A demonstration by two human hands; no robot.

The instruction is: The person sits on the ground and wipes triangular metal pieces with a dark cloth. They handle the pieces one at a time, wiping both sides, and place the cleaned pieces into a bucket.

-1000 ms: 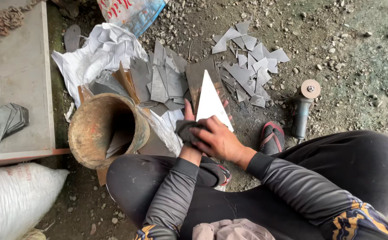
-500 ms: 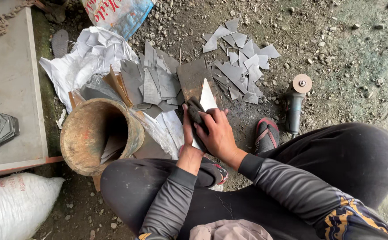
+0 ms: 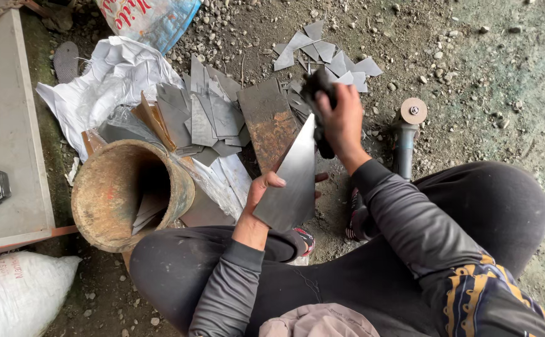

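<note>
Since the earlier frames, both hands have lifted away from the rusty flat plate (image 3: 269, 122): the triangular metal sheet (image 3: 291, 181) that lay pressed there is now raised and tilted, tip pointing up and away, and the right hand has moved up toward the scattered offcuts.

Left hand (image 3: 261, 196): closed on the triangular metal sheet, thumb over its near face, fingers behind it. Sheet is grey, pointed, held clear of the ground above the lap.

Right hand (image 3: 342, 118): closed around a dark wad, apparently a cloth (image 3: 317, 84), which sits at the sheet's upper tip; whether it touches the tip cannot be told.

Surroundings:
- Rusty flat plate lies on the ground just beyond the sheet, beside a pile of cut grey metal pieces (image 3: 207, 112).
- More grey offcuts (image 3: 322, 53) are scattered on the gravel past the right hand.
- Rusty metal cylinder (image 3: 129, 193) lies on its side left of the knees, mouth toward the camera, a few metal pieces inside.
- White woven sack (image 3: 110, 81) is spread under the pile.
- Angle grinder (image 3: 406, 134) rests on the ground just right of the right forearm.
- Grey slab surface (image 3: 10, 125) at far left carries a small stack of cut pieces.
- Another white sack (image 3: 16, 293) at lower left.
</note>
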